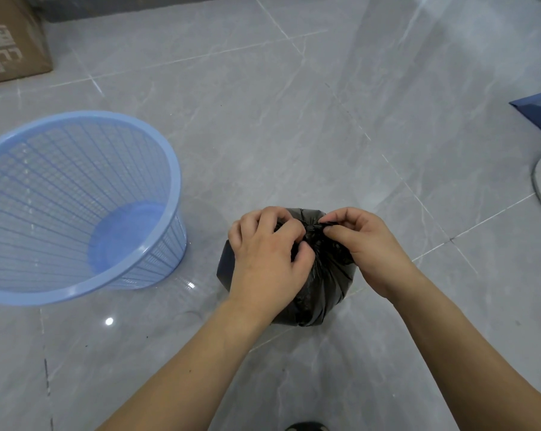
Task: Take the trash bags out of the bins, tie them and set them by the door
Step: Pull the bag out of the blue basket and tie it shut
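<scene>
1. Nearest the camera, both bare forearms reach up from the bottom edge to the centre of the frame, where the hands meet over a black trash bag standing on the grey tiled floor.
2. The left hand has its fingers curled into the gathered plastic at the bag's neck; the right hand pinches the twisted top between thumb and forefinger. Both are closed on the bag.
3. The knot looks part-formed between the two hands; whether it is pulled tight cannot be told.
4. Handling, as a judgement: the film is thin, soft and slippery, creasing in radial folds, and the small rounded bulk suggests a light load. The bunched neck just below the knot is the sound place to grip; grabbing the taut belly risks tearing.
5. Outward, at left of the frame, the blue mesh bin stands without a liner, just beside the bag.
6. A cardboard box sits in the upper left corner. No door shows.
</scene>
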A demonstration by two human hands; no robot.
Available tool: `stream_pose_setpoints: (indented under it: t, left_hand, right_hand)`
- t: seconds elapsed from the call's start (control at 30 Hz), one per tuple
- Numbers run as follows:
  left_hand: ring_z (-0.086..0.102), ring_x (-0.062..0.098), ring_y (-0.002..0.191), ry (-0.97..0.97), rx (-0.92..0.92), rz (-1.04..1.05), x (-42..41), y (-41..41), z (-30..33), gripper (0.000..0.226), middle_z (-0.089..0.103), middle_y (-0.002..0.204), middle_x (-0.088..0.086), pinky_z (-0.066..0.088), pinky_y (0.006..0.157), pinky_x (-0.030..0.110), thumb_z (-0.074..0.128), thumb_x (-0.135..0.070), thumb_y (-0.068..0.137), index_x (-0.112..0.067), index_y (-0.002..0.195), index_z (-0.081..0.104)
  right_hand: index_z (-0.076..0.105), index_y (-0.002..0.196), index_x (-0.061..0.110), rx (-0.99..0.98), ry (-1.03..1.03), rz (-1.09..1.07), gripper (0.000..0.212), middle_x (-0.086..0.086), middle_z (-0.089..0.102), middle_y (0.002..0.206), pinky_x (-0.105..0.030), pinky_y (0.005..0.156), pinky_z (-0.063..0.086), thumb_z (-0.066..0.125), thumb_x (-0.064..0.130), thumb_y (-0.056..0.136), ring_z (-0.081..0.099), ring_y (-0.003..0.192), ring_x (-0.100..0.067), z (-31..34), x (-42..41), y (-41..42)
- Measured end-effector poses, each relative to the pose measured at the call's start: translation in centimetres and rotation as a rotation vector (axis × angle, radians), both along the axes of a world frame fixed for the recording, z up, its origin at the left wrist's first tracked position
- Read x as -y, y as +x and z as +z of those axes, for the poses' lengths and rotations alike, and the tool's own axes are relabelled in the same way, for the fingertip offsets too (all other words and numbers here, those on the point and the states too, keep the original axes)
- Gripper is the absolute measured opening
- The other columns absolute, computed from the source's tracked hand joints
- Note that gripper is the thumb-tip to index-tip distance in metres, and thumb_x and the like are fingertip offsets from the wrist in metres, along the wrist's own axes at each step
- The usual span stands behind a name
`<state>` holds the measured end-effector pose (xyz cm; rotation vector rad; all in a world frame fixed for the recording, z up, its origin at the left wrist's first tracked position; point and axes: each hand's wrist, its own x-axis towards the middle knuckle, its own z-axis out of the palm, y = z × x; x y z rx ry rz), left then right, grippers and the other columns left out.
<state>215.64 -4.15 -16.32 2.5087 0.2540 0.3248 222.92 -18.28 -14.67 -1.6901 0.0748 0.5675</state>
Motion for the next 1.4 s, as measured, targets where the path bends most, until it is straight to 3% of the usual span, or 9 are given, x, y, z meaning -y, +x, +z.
stream_pose_setpoints:
  t: [0.1, 0.23, 0.33, 0.53, 0.7, 0.93, 1.13, 1.27, 1.4]
  left_hand:
    - [0.04, 0.013, 0.095, -0.282, -0.143, 0.11, 0.3, 0.7, 1.5, 0.02, 0.053, 0.086, -0.015, 0.023, 0.086, 0.028, 0.049, -0.038, 0.073, -0.02, 0.067, 0.054]
    - [0.055, 0.023, 0.072, -0.725, -0.281, 0.265, -0.4, 1.8, 2.4, 0.023, 0.052, 0.051, -0.014, 0.046, 0.09, 0.053, 0.052, -0.04, 0.068, -0.019, 0.058, 0.054]
    - [0.058, 0.022, 0.066, -0.919, -0.347, 0.336, -0.8, 2.4, 2.5, 0.017, 0.066, 0.058, -0.009, 0.052, 0.081, 0.046, 0.054, -0.037, 0.066, -0.021, 0.063, 0.059]
    - [0.065, 0.03, 0.086, -0.781, -0.35, 0.352, -0.9, 2.5, 1.5, 0.017, 0.063, 0.057, -0.015, 0.049, 0.091, 0.052, 0.05, -0.039, 0.067, -0.04, 0.075, 0.065]
    - [0.056, 0.017, 0.083, -0.179, -0.301, 0.211, -0.9, 1.7, 2.1, 0.02, 0.063, 0.068, -0.007, 0.023, 0.08, 0.033, 0.045, -0.025, 0.085, -0.024, 0.076, 0.063]
    - [0.052, 0.023, 0.081, 0.044, -0.321, 0.232, -3.0, 1.0, 1.4, 0.023, 0.063, 0.073, -0.001, 0.035, 0.081, 0.039, 0.04, -0.026, 0.084, -0.019, 0.075, 0.06]
    - [0.041, 0.024, 0.102, -0.192, -0.342, 0.286, -3.8, 0.4, -0.5, 0.023, 0.044, 0.1, 0.0, 0.039, 0.093, 0.041, 0.037, -0.019, 0.091, -0.013, 0.085, 0.058]
    - [0.037, 0.021, 0.119, -0.467, -0.266, 0.341, -4.1, 0.1, -2.6, 0.019, 0.041, 0.117, -0.003, 0.03, 0.101, 0.03, 0.041, -0.02, 0.093, -0.017, 0.105, 0.055]
    - [0.038, 0.018, 0.125, -0.609, -0.154, 0.363, -4.0, 0.3, -4.0, 0.026, 0.045, 0.128, -0.004, 0.029, 0.11, 0.035, 0.044, -0.029, 0.096, -0.028, 0.122, 0.051]
  right_hand:
    - [0.069, 0.09, 0.01, 0.048, -0.037, -0.033, 0.015, -0.003, 0.07, 0.083, -0.017, 0.069, 0.049, 0.06, -0.002, 0.088, 0.065, 0.075, -0.008, -0.1, 0.0, 0.0]
    - [0.069, 0.088, 0.012, 0.101, -0.065, -0.055, 0.016, -0.002, 0.071, 0.085, -0.02, 0.076, 0.051, 0.061, -0.002, 0.088, 0.066, 0.079, -0.008, 0.0, -0.4, -0.2]
    - [0.068, 0.088, 0.011, 0.118, -0.067, -0.066, 0.015, -0.003, 0.07, 0.085, -0.024, 0.08, 0.052, 0.06, -0.002, 0.088, 0.065, 0.08, -0.01, 0.1, -0.6, -0.3]
    - [0.068, 0.089, 0.012, 0.128, -0.053, -0.065, 0.015, -0.001, 0.069, 0.085, -0.021, 0.079, 0.051, 0.061, -0.001, 0.089, 0.064, 0.079, -0.008, 0.2, -0.7, -0.3]
    - [0.068, 0.085, 0.016, 0.204, -0.085, -0.049, 0.02, 0.002, 0.069, 0.083, -0.014, 0.073, 0.05, 0.06, -0.002, 0.089, 0.064, 0.075, -0.003, 0.1, -0.6, -0.4]
    - [0.066, 0.079, 0.026, 0.36, -0.237, -0.126, 0.03, 0.009, 0.069, 0.081, -0.013, 0.067, 0.046, 0.057, 0.0, 0.09, 0.062, 0.072, 0.001, -0.3, 1.0, 0.2]
    - [0.068, 0.084, 0.03, 0.429, -0.281, -0.05, 0.024, 0.008, 0.066, 0.098, -0.029, 0.086, 0.051, 0.062, 0.007, 0.087, 0.062, 0.098, -0.011, -2.0, 0.5, -0.6]
    - [0.068, 0.088, 0.042, 0.472, -0.318, -0.051, 0.012, 0.022, 0.052, 0.124, -0.039, 0.109, 0.031, 0.059, 0.042, 0.081, 0.039, 0.128, -0.004, -2.7, 1.1, -0.7]
    - [0.05, 0.121, 0.056, 0.272, -0.25, -0.093, 0.045, 0.017, 0.036, 0.147, -0.044, 0.116, 0.027, 0.049, 0.069, 0.078, 0.031, 0.137, -0.002, -4.5, 1.1, -0.1]
